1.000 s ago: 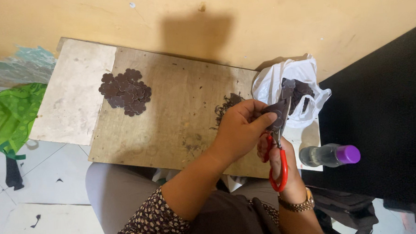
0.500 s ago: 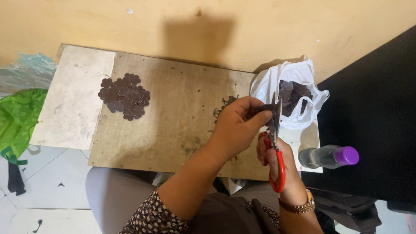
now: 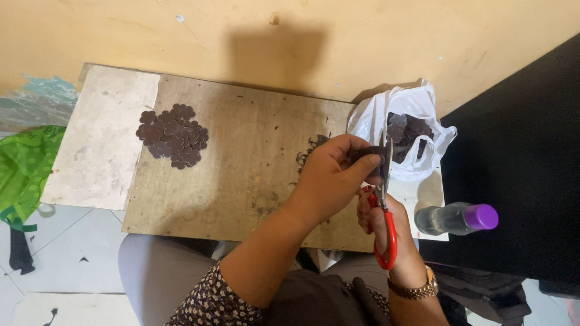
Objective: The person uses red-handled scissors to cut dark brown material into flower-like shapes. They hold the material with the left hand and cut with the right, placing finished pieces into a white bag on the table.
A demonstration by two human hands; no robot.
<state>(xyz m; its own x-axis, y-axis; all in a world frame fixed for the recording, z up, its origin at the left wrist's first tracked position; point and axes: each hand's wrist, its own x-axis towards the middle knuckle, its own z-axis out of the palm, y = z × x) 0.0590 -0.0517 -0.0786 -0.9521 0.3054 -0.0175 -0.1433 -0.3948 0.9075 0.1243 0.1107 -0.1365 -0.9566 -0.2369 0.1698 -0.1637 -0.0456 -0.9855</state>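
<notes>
Yellow wall stands behind the wooden counter (image 3: 237, 159); left hand (image 3: 333, 174) pinches a dark piece (image 3: 366, 154), right hand (image 3: 387, 224) grips red scissors (image 3: 386, 224).

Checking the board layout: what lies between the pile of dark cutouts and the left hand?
In the head view, only bare wooden board separates the pile of dark cutouts from the left hand.

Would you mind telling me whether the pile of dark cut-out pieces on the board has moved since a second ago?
No. The pile of dark pieces lies at the same spot on the wooden board, near its pale left section; only the camera view shifted slightly.
</notes>
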